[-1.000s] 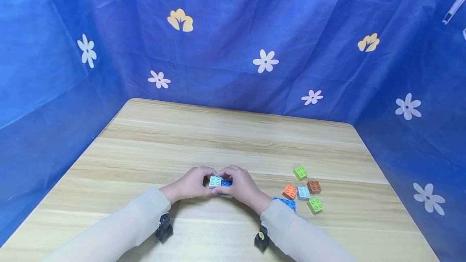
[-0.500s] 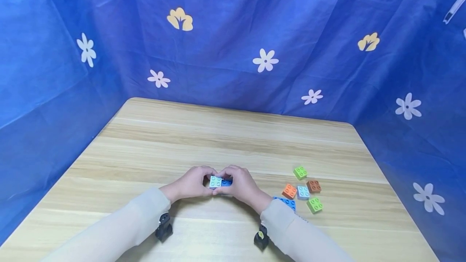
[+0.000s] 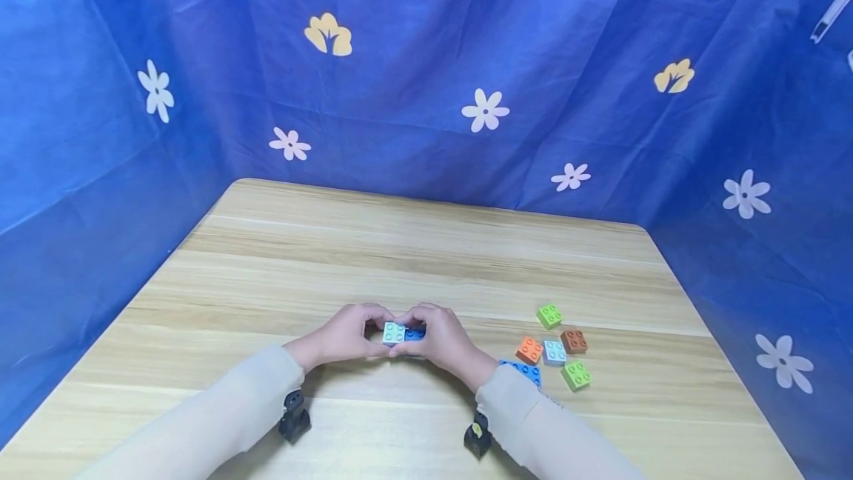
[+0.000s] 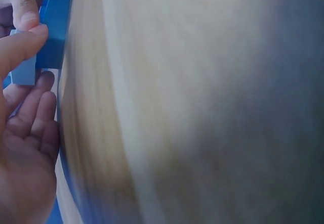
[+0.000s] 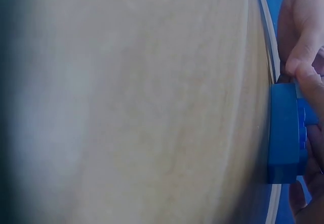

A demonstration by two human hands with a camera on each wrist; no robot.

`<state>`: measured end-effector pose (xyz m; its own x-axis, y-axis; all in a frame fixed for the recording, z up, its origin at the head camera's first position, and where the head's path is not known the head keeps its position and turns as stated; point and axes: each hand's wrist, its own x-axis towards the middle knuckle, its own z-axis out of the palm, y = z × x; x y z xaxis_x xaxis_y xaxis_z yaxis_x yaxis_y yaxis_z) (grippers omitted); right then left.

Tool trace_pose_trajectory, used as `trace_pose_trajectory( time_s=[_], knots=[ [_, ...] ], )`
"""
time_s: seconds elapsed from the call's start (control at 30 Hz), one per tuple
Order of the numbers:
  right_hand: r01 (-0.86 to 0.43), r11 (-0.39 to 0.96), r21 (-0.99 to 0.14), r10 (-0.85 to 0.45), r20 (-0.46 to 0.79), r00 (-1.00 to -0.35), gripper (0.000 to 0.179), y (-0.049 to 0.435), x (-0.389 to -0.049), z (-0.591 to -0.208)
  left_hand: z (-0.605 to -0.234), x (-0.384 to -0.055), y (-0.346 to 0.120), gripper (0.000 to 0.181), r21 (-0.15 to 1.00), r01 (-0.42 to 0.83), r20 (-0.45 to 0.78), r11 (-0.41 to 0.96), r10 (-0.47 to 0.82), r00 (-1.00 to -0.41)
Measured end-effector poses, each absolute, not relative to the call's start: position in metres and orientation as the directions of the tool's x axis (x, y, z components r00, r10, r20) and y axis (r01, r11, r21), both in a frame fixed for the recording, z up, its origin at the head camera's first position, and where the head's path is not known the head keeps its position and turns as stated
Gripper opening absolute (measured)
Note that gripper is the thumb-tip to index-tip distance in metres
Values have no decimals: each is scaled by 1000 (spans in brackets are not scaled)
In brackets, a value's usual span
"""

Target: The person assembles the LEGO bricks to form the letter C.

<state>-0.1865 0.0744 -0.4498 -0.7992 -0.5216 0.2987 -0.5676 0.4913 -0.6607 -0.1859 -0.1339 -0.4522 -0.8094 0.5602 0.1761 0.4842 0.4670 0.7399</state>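
Observation:
In the head view, a light blue brick [image 3: 394, 333] sits on one end of a longer blue brick [image 3: 415, 334], whose studs show to its right. My left hand [image 3: 349, 333] pinches the light blue brick between thumb and fingers from the left. From the right, my right hand [image 3: 443, 339] curls round the same pair, its thumb tip meeting my left thumb at the light blue brick. In the right wrist view, the blue brick [image 5: 283, 133] stands low against the table. Seen from the left wrist, the light blue brick [image 4: 24, 70] is partly covered by my thumb.
Right of my hands lie loose bricks: lime green [image 3: 549, 315], brown [image 3: 574, 341], orange [image 3: 529, 350], light blue [image 3: 554, 352] and another lime green [image 3: 576, 375]. A blue brick [image 3: 526, 372] is partly behind my right sleeve. Blue cloth [image 3: 413, 80] surrounds the wooden table [image 3: 426, 250].
My left wrist and forearm have shifted slightly left. Both hands stay at the same bricks, and the loose bricks have not moved.

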Motion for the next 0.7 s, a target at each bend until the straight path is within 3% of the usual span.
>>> trace_pose_trajectory(
  time_s=[0.7],
  knots=[
    [-571, 498, -652, -552, 270, -789, 44, 75, -189, -450, -449, -181, -142, 26, 794, 427, 194, 432, 487, -852]
  ],
)
